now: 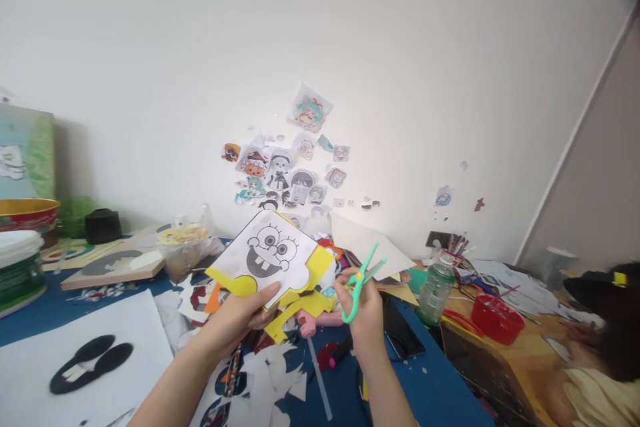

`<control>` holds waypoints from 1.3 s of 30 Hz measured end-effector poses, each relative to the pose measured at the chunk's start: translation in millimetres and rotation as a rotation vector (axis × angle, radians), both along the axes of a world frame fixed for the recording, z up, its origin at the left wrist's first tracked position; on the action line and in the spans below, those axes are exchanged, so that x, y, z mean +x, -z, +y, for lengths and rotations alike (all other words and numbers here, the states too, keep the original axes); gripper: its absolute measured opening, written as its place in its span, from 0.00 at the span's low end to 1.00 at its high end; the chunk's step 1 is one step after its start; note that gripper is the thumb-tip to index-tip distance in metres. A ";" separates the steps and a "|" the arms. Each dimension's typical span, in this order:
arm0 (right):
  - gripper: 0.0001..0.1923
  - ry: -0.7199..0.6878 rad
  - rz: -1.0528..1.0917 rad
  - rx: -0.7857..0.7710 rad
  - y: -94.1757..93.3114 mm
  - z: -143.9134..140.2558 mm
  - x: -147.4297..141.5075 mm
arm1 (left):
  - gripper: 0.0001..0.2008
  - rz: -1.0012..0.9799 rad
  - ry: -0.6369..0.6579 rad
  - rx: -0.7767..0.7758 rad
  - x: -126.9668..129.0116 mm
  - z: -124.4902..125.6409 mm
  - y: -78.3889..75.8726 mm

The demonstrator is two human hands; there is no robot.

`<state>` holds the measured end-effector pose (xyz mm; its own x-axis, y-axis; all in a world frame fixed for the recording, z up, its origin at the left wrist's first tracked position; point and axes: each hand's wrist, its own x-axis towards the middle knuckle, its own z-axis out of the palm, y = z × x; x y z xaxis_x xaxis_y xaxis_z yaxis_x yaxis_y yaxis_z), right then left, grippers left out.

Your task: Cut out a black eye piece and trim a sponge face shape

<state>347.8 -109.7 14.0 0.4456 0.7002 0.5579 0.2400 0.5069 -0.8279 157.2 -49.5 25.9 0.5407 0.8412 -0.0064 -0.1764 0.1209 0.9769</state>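
Note:
My left hand [257,310] grips the lower edge of a white paper sheet [275,253] with a cartoon face printed on it. Yellow paper [320,265] lies behind this sheet and sticks out at its sides, with cut edges showing. To the right, my right hand [364,303] is closed around green scissors [357,283], whose blades stand apart and point up. The blades are clear of the paper. Below the sheet, yellow offcuts [285,320] hang or lie over the pile; I cannot tell which.
Paper scraps [275,373] and a pink glue gun [320,320] cover the blue table. At left lies a white sheet with black shapes [150,340]. A green bottle [435,290] and a red container [497,319] stand at right, near another person [600,373]. Paper cutouts hang on the wall.

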 end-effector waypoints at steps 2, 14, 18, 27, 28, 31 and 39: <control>0.12 0.009 -0.003 -0.007 -0.2 -7.4 -4.5 | 0.19 0.049 -0.054 0.027 2.8 -1.9 -1.0; 0.16 -0.030 0.052 -0.097 5.7 18.2 -31.0 | 0.23 0.139 -0.070 0.179 20.5 -14.8 -3.5; 0.16 -0.066 0.079 -0.083 8.6 15.9 -31.6 | 0.21 0.142 -0.001 0.181 18.4 -9.2 4.5; 0.16 -0.057 0.059 -0.053 16.6 17.0 -28.1 | 0.20 0.017 0.097 0.153 19.2 -14.3 1.8; 0.16 -0.063 0.061 -0.059 17.1 17.3 -27.6 | 0.20 0.014 0.103 0.157 19.0 -14.5 1.4; 0.15 -0.083 0.074 -0.072 17.4 17.6 -26.4 | 0.20 0.035 0.122 0.174 18.0 -15.1 0.0; 0.17 -0.092 0.176 -0.047 18.0 17.1 -23.7 | 0.27 0.159 0.161 0.237 15.2 -17.1 -2.9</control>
<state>324.1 -92.5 -4.1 0.4659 0.7663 0.4425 0.0439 0.4794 -0.8765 172.4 -66.6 28.8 0.6745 0.7334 0.0848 -0.0167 -0.0997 0.9949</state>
